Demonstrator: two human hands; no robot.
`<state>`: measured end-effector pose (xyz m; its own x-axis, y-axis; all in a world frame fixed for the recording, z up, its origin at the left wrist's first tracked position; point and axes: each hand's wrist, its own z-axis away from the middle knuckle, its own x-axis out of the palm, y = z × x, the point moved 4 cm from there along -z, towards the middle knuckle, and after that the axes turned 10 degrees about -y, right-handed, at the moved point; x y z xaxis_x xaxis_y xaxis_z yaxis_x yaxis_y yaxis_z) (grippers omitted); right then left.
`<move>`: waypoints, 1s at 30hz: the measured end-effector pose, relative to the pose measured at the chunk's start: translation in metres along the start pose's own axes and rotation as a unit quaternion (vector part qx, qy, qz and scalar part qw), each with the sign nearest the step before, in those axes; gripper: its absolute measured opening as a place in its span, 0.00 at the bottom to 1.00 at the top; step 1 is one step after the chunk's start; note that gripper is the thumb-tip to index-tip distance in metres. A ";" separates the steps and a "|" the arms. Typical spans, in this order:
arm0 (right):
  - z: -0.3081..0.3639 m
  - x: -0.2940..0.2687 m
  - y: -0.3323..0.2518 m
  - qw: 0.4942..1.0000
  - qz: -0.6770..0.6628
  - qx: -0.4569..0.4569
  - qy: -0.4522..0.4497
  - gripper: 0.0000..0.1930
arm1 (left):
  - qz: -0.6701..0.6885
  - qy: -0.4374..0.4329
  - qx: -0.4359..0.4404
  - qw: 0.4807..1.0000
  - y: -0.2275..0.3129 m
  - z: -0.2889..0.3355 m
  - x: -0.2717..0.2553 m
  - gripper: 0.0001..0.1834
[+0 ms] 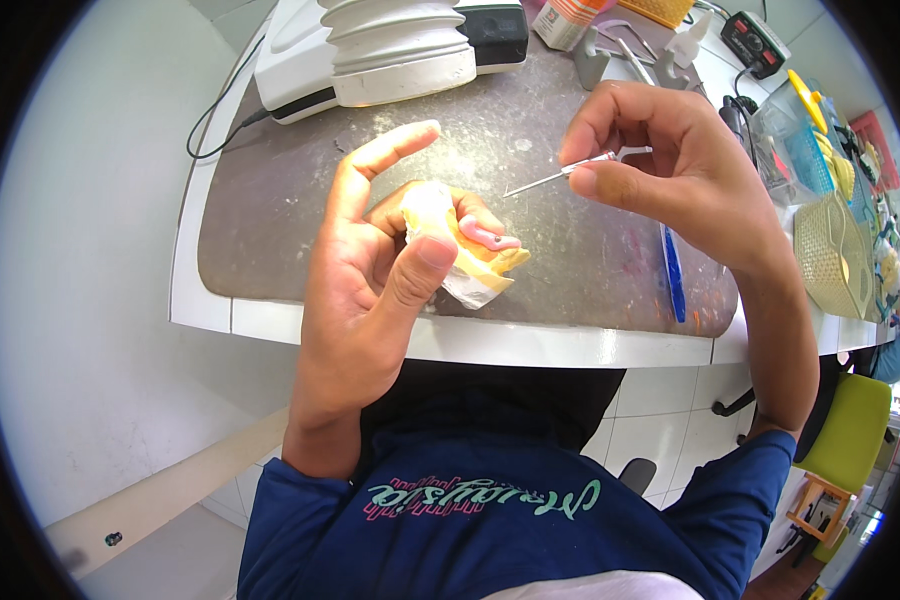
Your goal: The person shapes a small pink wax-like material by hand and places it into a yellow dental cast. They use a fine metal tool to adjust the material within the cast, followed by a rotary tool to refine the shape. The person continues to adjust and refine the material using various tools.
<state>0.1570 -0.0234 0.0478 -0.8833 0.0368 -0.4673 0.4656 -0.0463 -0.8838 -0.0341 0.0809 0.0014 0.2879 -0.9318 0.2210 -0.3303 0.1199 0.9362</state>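
A grey mat (290, 240) covered the counter (570, 346). Above the mat, the left hand (353, 268), forefinger raised, gripped a yellow-and-white cast (478, 269) bearing pink material (486, 236), its top bleached by glare; above the mat's right half, the right hand (660, 155) pinched a partly hidden metal tool (536, 185).

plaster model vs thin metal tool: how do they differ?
Colour: the plaster model is white and yellow with a pink part; the thin metal tool is silvery.
Shape: the model is chunky and irregular; the tool is slender and straight.
Hold: the model is in the left grip; the tool is pinched in the right grip.
Shared: both are held over the grey mat.
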 end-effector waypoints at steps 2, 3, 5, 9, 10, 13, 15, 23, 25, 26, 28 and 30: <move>0.004 0.002 -0.003 1.000 -0.010 0.009 0.011 0.09 | -0.006 -0.004 -0.001 1.000 -0.001 0.000 -0.001 0.36; 0.006 0.002 -0.008 1.000 -0.015 0.014 0.016 0.09 | -0.009 -0.005 -0.002 1.000 -0.002 0.001 -0.001 0.36; 0.008 0.002 -0.013 1.000 -0.020 0.010 0.020 0.09 | 0.000 -0.004 0.007 1.000 -0.002 0.001 0.000 0.36; 0.006 0.007 -0.018 1.000 -0.006 -0.023 0.015 0.08 | 0.012 -0.002 0.012 1.000 -0.003 0.000 0.001 0.37; 0.006 0.008 -0.018 0.999 -0.001 -0.029 0.013 0.08 | -0.004 0.006 0.010 1.000 -0.002 0.000 0.002 0.40; 0.003 0.010 -0.016 1.000 -0.012 -0.025 0.002 0.08 | -0.033 0.022 0.004 0.999 -0.002 0.000 0.004 0.46; 0.003 0.010 -0.014 1.000 0.000 -0.019 -0.005 0.08 | -0.029 0.020 0.005 0.999 -0.002 0.000 0.004 0.46; 0.001 0.011 -0.013 1.000 0.010 -0.002 -0.021 0.08 | -0.004 -0.004 0.010 1.000 -0.003 0.000 0.000 0.38; 0.000 0.011 -0.015 0.999 0.019 0.005 -0.030 0.08 | -0.010 0.006 0.006 1.000 -0.003 0.000 0.001 0.40; -0.001 0.011 -0.015 0.999 0.021 -0.018 -0.027 0.08 | -0.014 0.015 0.002 1.000 -0.002 0.000 0.003 0.43; -0.002 0.012 -0.013 0.997 0.026 -0.065 -0.020 0.08 | -0.019 0.026 -0.002 0.999 0.000 -0.001 0.006 0.46; -0.002 0.012 -0.013 0.997 0.009 -0.075 -0.020 0.08 | -0.020 0.029 -0.003 0.999 0.001 -0.001 0.007 0.46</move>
<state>0.1408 -0.0202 0.0537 -0.8749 -0.0029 -0.4844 0.4816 0.1024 -0.8704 -0.0313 0.0747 0.0037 0.3517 -0.9148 0.1985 -0.3126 0.0851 0.9461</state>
